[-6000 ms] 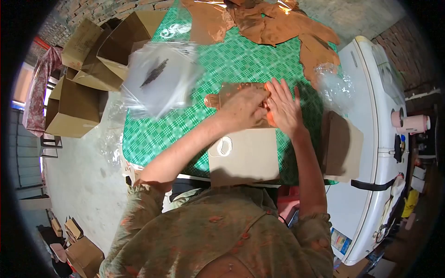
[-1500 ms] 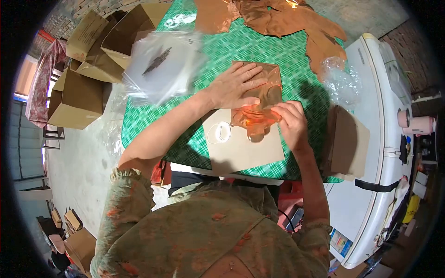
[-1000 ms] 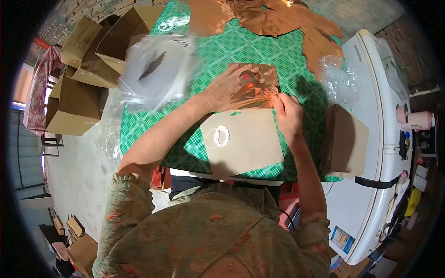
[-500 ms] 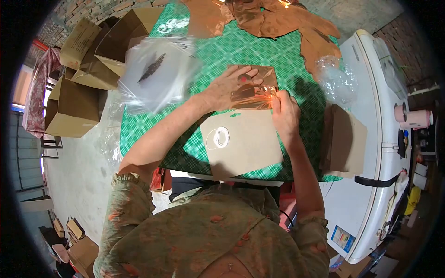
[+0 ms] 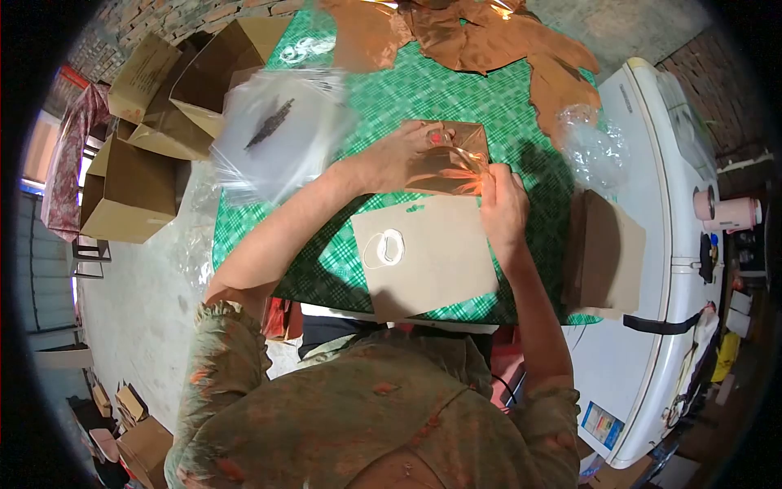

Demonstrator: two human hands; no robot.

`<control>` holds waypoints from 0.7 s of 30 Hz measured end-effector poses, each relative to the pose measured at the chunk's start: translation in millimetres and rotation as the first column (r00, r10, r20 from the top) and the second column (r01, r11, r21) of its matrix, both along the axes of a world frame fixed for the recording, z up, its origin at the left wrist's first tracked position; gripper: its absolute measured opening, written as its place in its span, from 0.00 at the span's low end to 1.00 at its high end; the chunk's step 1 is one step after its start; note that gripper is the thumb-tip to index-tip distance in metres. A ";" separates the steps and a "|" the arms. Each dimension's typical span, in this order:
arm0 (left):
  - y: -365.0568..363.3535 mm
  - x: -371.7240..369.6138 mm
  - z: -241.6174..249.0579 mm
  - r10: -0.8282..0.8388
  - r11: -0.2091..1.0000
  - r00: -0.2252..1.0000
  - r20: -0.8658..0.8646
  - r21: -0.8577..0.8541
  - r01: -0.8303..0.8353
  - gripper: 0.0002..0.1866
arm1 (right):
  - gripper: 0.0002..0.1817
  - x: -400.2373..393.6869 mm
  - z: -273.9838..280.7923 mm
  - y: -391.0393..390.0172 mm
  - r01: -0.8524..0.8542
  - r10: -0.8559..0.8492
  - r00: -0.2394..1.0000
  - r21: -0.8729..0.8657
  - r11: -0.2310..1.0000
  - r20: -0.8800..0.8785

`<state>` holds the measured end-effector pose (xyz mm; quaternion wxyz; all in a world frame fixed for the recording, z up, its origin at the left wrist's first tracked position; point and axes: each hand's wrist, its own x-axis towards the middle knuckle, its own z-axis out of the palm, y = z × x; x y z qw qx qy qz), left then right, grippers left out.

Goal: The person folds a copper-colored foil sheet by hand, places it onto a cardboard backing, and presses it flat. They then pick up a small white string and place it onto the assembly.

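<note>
A shiny copper-coloured foil sheet (image 5: 468,137) lies on the green checked tablecloth, its near part lifted and creased. My left hand (image 5: 395,159) rests flat on the sheet, fingers stretched out, with a red spot showing near the fingers. The raised foil hides part of this hand. Pinched between thumb and fingers of my right hand (image 5: 505,204) is the foil's near right corner. Just below both hands lies a beige cardboard sheet (image 5: 444,261), on which sits a small white ring-shaped item (image 5: 391,247) with a loop of thin cord.
A stack of clear plastic bags (image 5: 281,134) lies to the left, beside open cardboard boxes (image 5: 130,191). Brown-orange sheets (image 5: 472,41) spread along the far edge. Crumpled clear plastic (image 5: 593,143) and a cardboard piece (image 5: 611,253) are at right, next to a white freezer (image 5: 643,187).
The lifted foil has spread out and now covers more of my left hand, whose fingers look less spread. My right hand keeps its pinch. The view has shifted slightly.
</note>
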<state>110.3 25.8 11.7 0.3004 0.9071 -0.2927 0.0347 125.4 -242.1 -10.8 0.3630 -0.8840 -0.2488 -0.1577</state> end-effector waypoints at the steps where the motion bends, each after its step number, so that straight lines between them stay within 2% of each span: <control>1: 1.1 -0.4 -1.7 -0.020 1.000 0.999 0.048 -0.003 0.020 0.34 | 0.04 -1.7 4.1 1.5 -0.007 0.008 1.000 -0.023 1.000 0.018; 4: 2.7 1.5 -7.7 -0.086 0.996 0.976 0.200 0.028 0.083 0.27 | 0.04 -0.9 6.0 4.4 -0.024 0.026 0.998 -0.021 0.999 0.061; 7: 1.6 4.4 -17.3 -0.070 0.997 0.961 0.266 -0.022 0.078 0.25 | 0.05 8.2 -0.4 6.7 -0.090 0.085 0.987 0.032 0.995 0.134; 10: 2.7 0.9 -15.8 -0.115 0.991 0.907 0.406 0.111 0.075 0.23 | 0.04 18.3 -5.6 11.0 -0.125 0.114 0.979 0.056 0.991 0.170; 13: -1.3 -2.0 -13.3 -0.066 0.994 0.915 0.397 0.107 0.026 0.24 | 0.04 18.2 -9.0 12.6 -0.064 0.068 0.987 -0.033 0.997 0.143; 16: 1.1 -7.3 1.7 -0.095 0.958 0.958 0.271 0.286 0.015 0.29 | 0.04 14.5 -8.4 16.0 -0.015 0.027 0.990 -0.086 0.996 0.140; 21: 2.4 -3.9 -5.3 -0.134 0.943 0.912 0.387 0.333 -0.003 0.31 | 0.05 14.3 -1.4 19.9 0.034 -0.020 0.996 -0.163 0.986 0.087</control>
